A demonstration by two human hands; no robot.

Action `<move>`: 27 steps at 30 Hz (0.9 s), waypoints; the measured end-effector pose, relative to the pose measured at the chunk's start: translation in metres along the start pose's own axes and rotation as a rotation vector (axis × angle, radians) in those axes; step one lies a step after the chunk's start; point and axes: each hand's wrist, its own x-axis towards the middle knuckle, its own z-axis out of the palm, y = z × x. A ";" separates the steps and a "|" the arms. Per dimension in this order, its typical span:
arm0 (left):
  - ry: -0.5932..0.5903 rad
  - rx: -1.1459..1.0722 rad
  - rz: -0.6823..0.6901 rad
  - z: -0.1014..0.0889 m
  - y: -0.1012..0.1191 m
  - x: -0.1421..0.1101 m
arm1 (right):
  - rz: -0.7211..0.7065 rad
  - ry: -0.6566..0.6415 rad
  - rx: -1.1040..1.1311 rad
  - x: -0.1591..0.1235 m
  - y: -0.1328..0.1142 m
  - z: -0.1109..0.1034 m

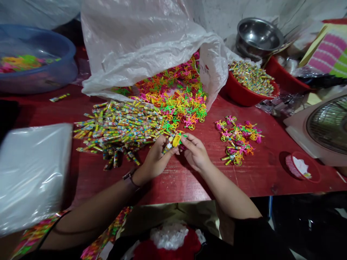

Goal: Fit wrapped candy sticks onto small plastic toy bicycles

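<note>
The left hand [155, 159] pinches one wrapped tube [167, 147]; the right hand's [196, 153] fingers close on one yellow-and-green plastic toy [177, 140] against it, mid-tabletop [187, 187]. Toward the right edge, one cluster of paired pieces [238, 139] looks done, too tangled to count. One tube heap [121, 122], leftward, and loose toys [187, 104] spilling from one bag [141, 39] toward the back edge, both uncountable, seem left.

- Blue basin [63, 66]: left side cut off.
- White bag [141, 47]: top out of frame.
- Fan [324, 130]: right side cropped.
- Wrapped sticks [127, 122]: print too small to read.
</note>
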 end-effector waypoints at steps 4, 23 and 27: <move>0.050 0.020 0.009 0.003 -0.005 -0.003 | 0.000 0.022 0.040 -0.002 0.002 0.003; 0.111 0.157 -0.017 0.002 -0.010 -0.009 | -0.006 0.031 -0.096 -0.005 0.002 0.002; 0.092 0.168 -0.031 0.003 -0.015 -0.015 | -0.087 0.053 -0.181 -0.004 0.013 -0.001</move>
